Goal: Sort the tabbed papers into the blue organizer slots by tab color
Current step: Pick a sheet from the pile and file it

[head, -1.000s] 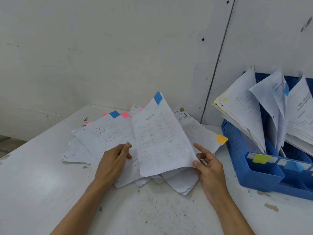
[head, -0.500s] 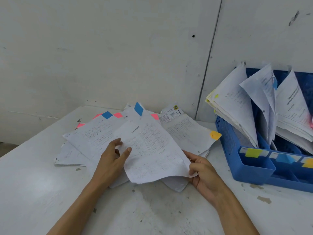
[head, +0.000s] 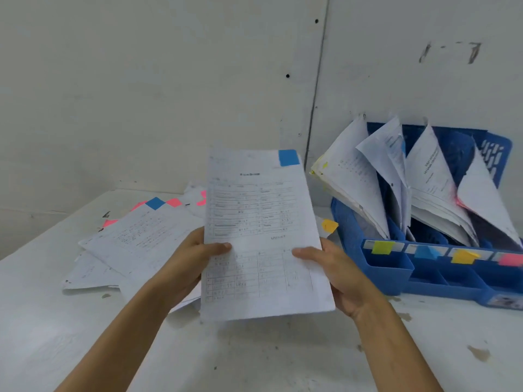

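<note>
I hold a printed paper [head: 260, 230] with a blue tab [head: 288, 157] at its top right corner, upright above the table. My left hand [head: 189, 261] grips its left edge and my right hand [head: 336, 273] grips its right edge, thumbs on the front. Behind it lies a loose pile of tabbed papers [head: 133, 239] with blue and pink tabs; an orange tab [head: 329, 225] shows at the right. The blue organizer [head: 390, 275] stands at the right, its slots labelled yellow [head: 382, 247], blue [head: 424, 252], orange [head: 462, 256] and pink [head: 510, 260], with papers leaning in them.
A white table [head: 254, 357] with stains carries everything. A white wall [head: 169, 80] stands right behind the pile and the organizer. The table's left edge runs diagonally at the far left.
The blue-tabbed paper has been lifted off the pile and turned upright. Both hands now grip its side edges. The view has shifted a little to the right.
</note>
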